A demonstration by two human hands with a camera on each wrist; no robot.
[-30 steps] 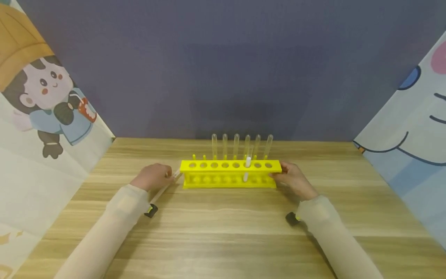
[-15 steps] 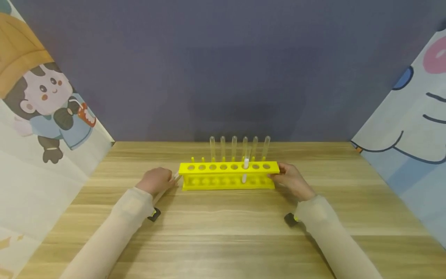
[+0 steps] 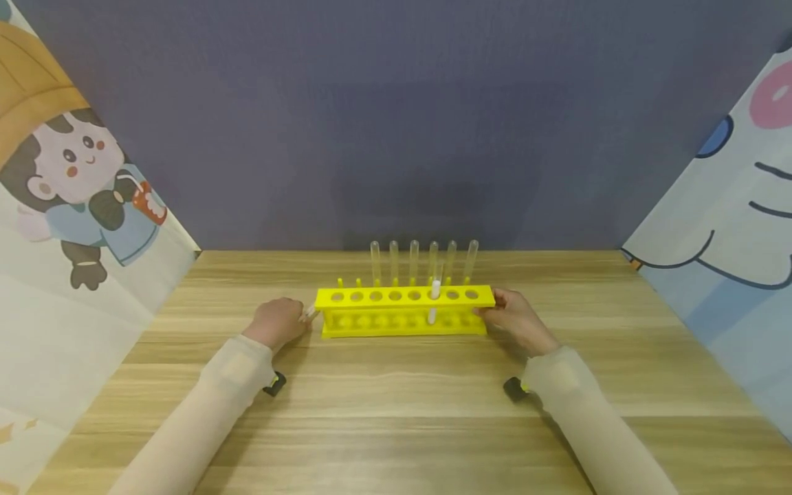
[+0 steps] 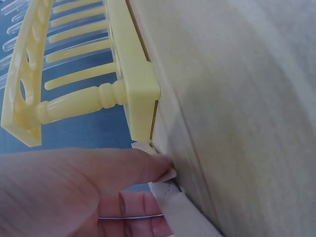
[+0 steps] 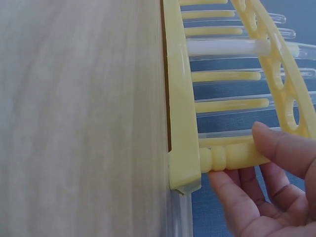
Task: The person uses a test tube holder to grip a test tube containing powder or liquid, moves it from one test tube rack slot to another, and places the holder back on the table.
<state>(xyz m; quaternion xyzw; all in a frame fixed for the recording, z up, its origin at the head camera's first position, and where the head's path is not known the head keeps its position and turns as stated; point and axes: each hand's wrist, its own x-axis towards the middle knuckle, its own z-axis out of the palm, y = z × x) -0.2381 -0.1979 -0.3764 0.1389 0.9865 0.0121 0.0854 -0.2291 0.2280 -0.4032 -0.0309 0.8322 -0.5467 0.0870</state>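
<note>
A yellow test tube rack (image 3: pixel 405 297) stands upright on the table, with a row of holes along its top. Several clear test tubes (image 3: pixel 414 261) sit upside down on pegs at its back. One hole holds a tube with white contents (image 3: pixel 436 289). My right hand (image 3: pixel 518 320) grips the rack's right end; in the right wrist view its thumb and fingers are round the end post (image 5: pixel 232 157). Beside the rack's left end, my left hand (image 3: pixel 277 322) pinches a thin pale strip (image 4: pixel 187 212) low against the tabletop. Its exact kind is unclear, and the fingers cover part of it.
The wood-grain table (image 3: pixel 396 419) meets a dark blue-grey panel (image 3: pixel 396 137) close behind the rack. Cartoon-printed side panels (image 3: pixel 93 179) stand left and right. A small black wrist camera (image 3: pixel 275 383) sits under each sleeve.
My left hand has moved slightly right, nearer the rack's left end. The strip's long near part, visible beside the wrist earlier, is now hidden in the head view. My right hand keeps its grip.
</note>
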